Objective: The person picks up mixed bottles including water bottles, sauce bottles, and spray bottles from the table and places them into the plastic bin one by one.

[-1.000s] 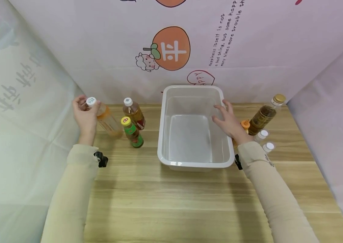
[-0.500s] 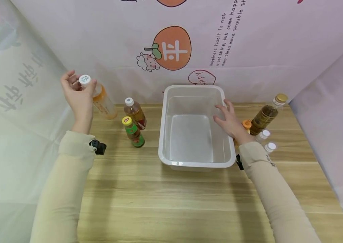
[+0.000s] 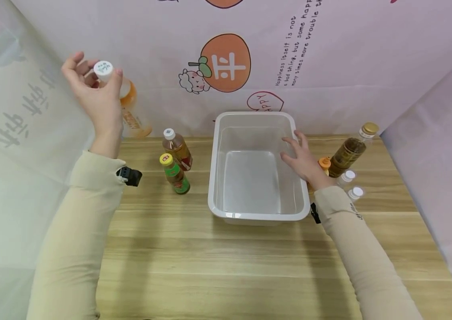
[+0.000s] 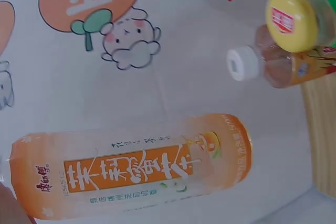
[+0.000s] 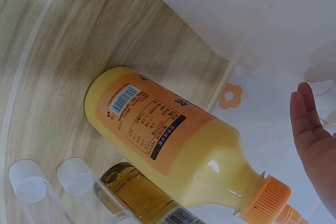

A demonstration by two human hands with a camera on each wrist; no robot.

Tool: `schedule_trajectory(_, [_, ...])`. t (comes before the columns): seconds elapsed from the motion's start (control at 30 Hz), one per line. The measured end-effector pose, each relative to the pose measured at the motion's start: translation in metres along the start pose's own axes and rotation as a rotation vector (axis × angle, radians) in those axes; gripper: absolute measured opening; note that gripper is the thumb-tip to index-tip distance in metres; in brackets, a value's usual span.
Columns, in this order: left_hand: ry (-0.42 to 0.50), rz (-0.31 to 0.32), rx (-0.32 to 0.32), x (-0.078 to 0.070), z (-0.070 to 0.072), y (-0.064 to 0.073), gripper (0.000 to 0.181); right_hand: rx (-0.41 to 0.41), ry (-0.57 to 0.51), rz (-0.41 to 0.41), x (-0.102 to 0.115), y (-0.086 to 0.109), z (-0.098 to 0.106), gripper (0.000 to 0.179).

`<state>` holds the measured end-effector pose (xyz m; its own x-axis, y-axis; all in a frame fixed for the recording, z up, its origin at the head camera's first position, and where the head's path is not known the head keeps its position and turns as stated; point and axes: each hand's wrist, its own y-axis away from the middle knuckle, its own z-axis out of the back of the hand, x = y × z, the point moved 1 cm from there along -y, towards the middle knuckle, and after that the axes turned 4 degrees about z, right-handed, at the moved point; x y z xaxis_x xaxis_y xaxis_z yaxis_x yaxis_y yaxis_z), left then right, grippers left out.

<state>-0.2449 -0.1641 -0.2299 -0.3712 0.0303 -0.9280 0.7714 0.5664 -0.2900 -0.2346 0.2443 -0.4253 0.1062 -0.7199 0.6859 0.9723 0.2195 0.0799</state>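
Left hand: the left hand (image 3: 95,100) is clamped at the bottle's neck, thumb and fingers around it just below the white cap (image 3: 103,70).
Orange-labelled bottle: the orange-labelled bottle (image 4: 131,167) hangs slanted from that grip, against the printed backdrop (image 3: 150,53) near the back-left edge of the bench (image 3: 210,284); base judged clear of the wood.
Right hand: the right hand (image 3: 304,162) is at the tub's right side, fingers apart and loosely extended, nothing gripped. Contact with the rim cannot be settled from this angle.
White tub: the white tub (image 3: 258,217) sits mid-bench, well apart from the held bottle.
Bottles left of tub: a white-capped brown bottle (image 3: 178,150) and a yellow-capped bottle (image 3: 177,178), both upright, one just in front of the other, between held bottle and tub.
Bottles right of tub: a yellow squeeze bottle (image 5: 173,135), a gold-capped bottle (image 3: 347,153) and two small white-capped bottles (image 3: 346,178), near the right forearm.
Step in hand: judged to be the raised hold; bottle up, not yet set down.
Next move calls for: in my judgement, a firm neck grip, since the weight hangs low and could swing; on any path rightward, the base must pass above the two left-side bottles and the tub rim.
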Motion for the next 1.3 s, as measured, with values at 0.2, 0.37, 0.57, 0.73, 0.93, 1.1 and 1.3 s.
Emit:
schedule_trajectory(0.2, [0.003,-0.024,0.077,-0.015,-0.026,0.011,0.056,-0.002,0.007,0.005,0.000,0.000,0.001,0.058])
schedule_trajectory(0.37, [-0.008,-0.009,0.163,-0.020,-0.049,0.020,0.057,0.004,0.003,0.003,0.000,0.000,0.002,0.057])
schedule_trajectory(0.57, [-0.108,-0.045,0.293,-0.016,-0.078,0.032,0.059,0.010,-0.003,0.007,-0.002,-0.001,0.002,0.057])
schedule_trajectory(0.73, [-0.180,-0.156,0.381,-0.005,-0.098,0.049,0.058,0.016,-0.011,-0.007,-0.004,-0.001,0.002,0.059])
schedule_trajectory(0.93, [-0.151,-0.213,0.481,0.005,-0.114,0.068,0.057,0.002,-0.028,0.006,-0.005,-0.002,0.001,0.062])
schedule_trajectory(1.1, [-0.152,-0.183,0.515,0.007,-0.123,0.075,0.058,-0.019,-0.002,0.030,-0.004,-0.004,0.001,0.061])
schedule_trajectory(1.3, [-0.154,-0.181,0.547,0.013,-0.134,0.082,0.059,-0.044,0.039,0.052,-0.005,-0.004,0.002,0.060])
